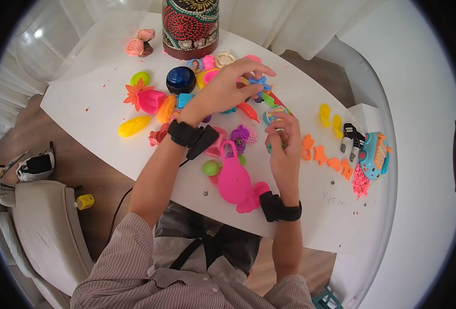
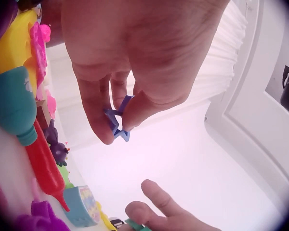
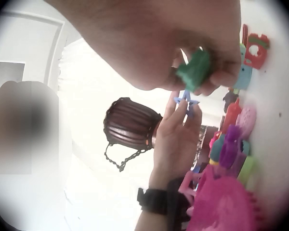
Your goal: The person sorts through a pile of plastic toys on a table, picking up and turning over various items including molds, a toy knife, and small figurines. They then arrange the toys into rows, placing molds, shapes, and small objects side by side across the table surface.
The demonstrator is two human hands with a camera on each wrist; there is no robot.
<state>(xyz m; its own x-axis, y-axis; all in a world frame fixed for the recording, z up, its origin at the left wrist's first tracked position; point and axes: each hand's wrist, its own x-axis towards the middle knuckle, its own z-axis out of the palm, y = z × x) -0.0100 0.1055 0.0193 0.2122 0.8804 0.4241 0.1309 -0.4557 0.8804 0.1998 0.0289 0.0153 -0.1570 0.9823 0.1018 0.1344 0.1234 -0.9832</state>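
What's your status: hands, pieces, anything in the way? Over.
Left hand pinches blue star. Right hand holds green piece. Loose toys clutter the table below.

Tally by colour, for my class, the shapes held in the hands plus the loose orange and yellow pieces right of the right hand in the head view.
Orange pieces: 4
Yellow pieces: 2
Blue star: 1
Green piece: 1
Total: 8
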